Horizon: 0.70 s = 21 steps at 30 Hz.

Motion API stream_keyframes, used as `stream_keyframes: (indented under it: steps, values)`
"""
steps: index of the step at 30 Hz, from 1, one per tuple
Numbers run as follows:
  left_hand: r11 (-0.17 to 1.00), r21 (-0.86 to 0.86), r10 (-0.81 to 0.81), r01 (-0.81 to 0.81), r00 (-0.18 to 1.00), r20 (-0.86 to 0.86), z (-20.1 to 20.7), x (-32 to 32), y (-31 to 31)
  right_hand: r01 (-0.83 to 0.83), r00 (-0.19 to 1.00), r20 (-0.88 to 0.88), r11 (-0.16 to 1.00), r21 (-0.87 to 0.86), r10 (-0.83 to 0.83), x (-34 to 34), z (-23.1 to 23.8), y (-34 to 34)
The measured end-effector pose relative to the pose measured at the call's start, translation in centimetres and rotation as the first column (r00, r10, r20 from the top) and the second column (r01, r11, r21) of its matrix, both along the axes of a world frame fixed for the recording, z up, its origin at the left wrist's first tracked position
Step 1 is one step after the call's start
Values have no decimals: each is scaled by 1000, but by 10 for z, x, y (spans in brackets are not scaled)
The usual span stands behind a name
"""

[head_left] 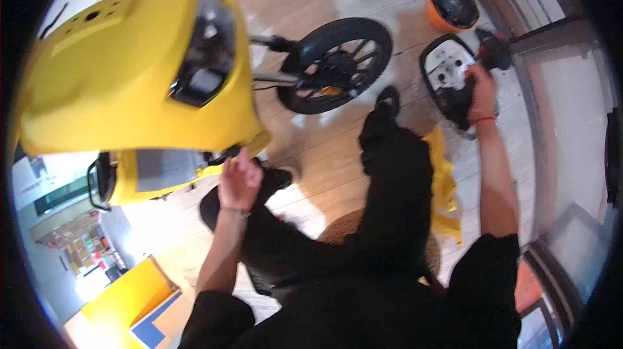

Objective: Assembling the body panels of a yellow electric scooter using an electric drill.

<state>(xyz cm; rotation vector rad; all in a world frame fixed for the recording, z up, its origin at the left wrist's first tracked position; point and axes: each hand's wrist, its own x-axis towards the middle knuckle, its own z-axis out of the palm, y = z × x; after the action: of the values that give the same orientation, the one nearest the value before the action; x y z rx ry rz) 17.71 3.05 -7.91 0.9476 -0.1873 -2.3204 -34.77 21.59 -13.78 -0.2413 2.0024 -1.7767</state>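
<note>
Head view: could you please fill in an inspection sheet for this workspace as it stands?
Surface: pale wooden plank floor, sunlit in patches.
Job's things: large yellow plastic scooter body with a dark headlight opening; black spoked front wheel lifted beside it; black-and-white panel part on the floor.
Clutter: orange helmet, loose yellow plastic fairing pieces, yellow box lower left.
Grips: left hand touches the underside of the scooter body; right hand grasps the panel part.
Cables: thin dark wires near the fork, detail unclear.
Surroundings: metal-framed glass door to the right.
</note>
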Motion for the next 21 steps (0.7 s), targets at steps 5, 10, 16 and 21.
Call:
stream_keyframes:
  steps: [5,10,16,21]
  values:
    - [994,-30,-101,104,990,102,0,-4,-11,-92,972,123,812,-576,198,74,165,19]
    - [992,-49,-115,119,990,87,-8,2,-15,-100,985,77,872,-479,155,191,212,27]
    - [997,-45,-51,56,993,108,-15,-4,-18,-168,971,111,938,-302,210,345,121,28]
    - [995,-99,-15,28,991,129,-16,-7,-14,-322,855,287,876,-360,432,433,62,31]
